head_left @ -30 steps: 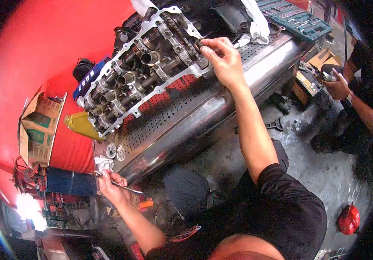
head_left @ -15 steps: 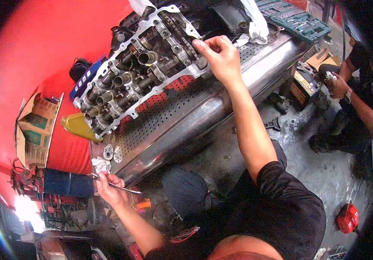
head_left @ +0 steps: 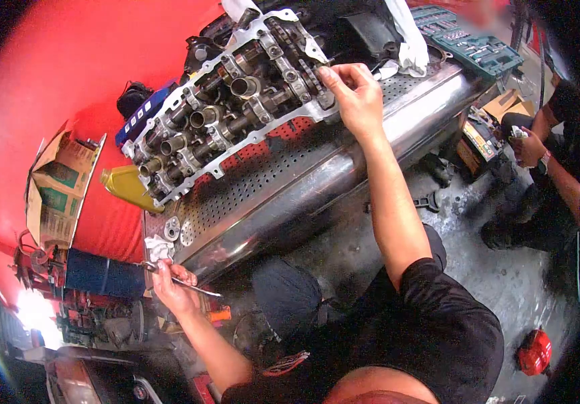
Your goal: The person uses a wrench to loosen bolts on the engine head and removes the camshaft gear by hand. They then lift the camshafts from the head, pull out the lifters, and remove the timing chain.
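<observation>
An engine cylinder head (head_left: 217, 172) lies on a perforated metal bench, its camshafts and round metal tubes facing up. My right hand (head_left: 357, 97) is at its upper right end, with thumb and fingers closed at the rim of a dark toothed camshaft sprocket (head_left: 309, 75). Low on the left, my left hand (head_left: 174, 286) grips a slim metal wrench (head_left: 202, 291), whose shaft points right, away from the cylinder head. Beside that hand, on the bench corner, are crumpled white paper (head_left: 158, 248) and a small round metal part (head_left: 172, 227).
The metal bench (head_left: 283, 182) has a rounded front edge. A green socket set case (head_left: 468, 47) lies at its far right. A yellow bottle (head_left: 128, 188) and an open cardboard box (head_left: 64, 188) stand left. A co-worker's hand (head_left: 529, 148) holds something small at right.
The view has shifted slightly, so the cylinder head appears farther right. My right hand stays at the sprocket, and my left hand still holds the wrench.
</observation>
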`<state>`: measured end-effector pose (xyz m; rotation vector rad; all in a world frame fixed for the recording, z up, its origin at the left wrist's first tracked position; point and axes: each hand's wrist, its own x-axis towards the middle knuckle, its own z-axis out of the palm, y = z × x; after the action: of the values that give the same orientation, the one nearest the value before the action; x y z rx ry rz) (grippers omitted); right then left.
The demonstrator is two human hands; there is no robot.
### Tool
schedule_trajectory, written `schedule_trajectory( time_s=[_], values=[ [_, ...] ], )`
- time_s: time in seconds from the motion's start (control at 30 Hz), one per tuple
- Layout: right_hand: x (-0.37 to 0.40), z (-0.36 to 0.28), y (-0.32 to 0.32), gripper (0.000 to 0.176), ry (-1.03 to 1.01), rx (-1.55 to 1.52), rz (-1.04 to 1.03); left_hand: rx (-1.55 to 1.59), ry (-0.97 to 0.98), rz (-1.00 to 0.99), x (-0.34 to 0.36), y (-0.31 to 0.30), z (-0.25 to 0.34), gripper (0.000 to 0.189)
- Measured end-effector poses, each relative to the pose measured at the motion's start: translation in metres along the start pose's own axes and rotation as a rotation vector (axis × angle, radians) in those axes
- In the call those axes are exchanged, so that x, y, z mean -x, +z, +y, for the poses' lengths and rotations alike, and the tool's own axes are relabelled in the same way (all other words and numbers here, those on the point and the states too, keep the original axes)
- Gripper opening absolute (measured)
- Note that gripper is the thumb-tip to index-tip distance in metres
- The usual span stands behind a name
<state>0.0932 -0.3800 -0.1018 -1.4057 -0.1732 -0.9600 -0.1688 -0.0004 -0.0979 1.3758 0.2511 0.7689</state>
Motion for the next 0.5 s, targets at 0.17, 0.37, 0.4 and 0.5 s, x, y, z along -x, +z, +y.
schedule_trajectory(
  time_s=[0.17, 0.37, 0.4, 0.5],
  values=[
    [0.003, 0.008, 0.003, 0.026, -0.032, -0.026, 0.03, -0.051, -0.033, 0.049, -0.006, -0.004, -0.006, 0.025],
    [0.004, 0.009, -0.001, 0.027, -0.042, -0.079, -0.012, -0.514, -0.052, 0.059, -0.004, 0.011, -0.024, 0.025],
    [0.004, 0.001, 0.0, 0.029, 0.029, -0.059, -0.016, -0.57, 0.005, 0.013, -0.007, 0.007, -0.032, 0.032],
    [0.006, -0.005, 0.004, 0.03, 0.036, -0.001, 0.023, -0.602, 0.003, 0.023, -0.009, 0.003, -0.034, 0.033]
  ],
)
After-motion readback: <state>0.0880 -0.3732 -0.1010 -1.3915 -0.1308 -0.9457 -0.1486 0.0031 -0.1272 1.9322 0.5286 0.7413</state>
